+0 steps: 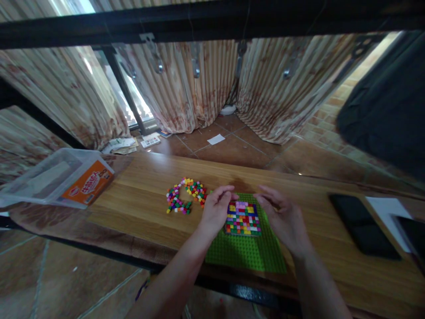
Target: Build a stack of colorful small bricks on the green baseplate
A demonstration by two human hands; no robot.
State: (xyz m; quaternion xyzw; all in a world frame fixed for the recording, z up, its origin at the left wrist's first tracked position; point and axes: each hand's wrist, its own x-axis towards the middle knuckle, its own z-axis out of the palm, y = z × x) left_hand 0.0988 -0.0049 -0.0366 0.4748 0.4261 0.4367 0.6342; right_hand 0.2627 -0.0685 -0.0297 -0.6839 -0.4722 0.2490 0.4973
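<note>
A green studded baseplate (247, 252) lies on the wooden table (139, 195) in front of me. On its far half sits a patch of small coloured bricks (242, 218) in many colours. My left hand (215, 210) rests at the patch's left edge, fingers curled toward its far corner. My right hand (282, 217) is at the patch's right edge, its fingertips touching the far corner. Whether either hand pinches a brick is hidden. A loose heap of coloured bricks (186, 195) lies on the table just left of my left hand.
A clear plastic box (49, 177) with an orange label stands at the table's left end. A black phone (363, 223) and a white sheet (388, 212) lie at the right. Beyond the table are tiled floor, papers (121, 145) and curtains.
</note>
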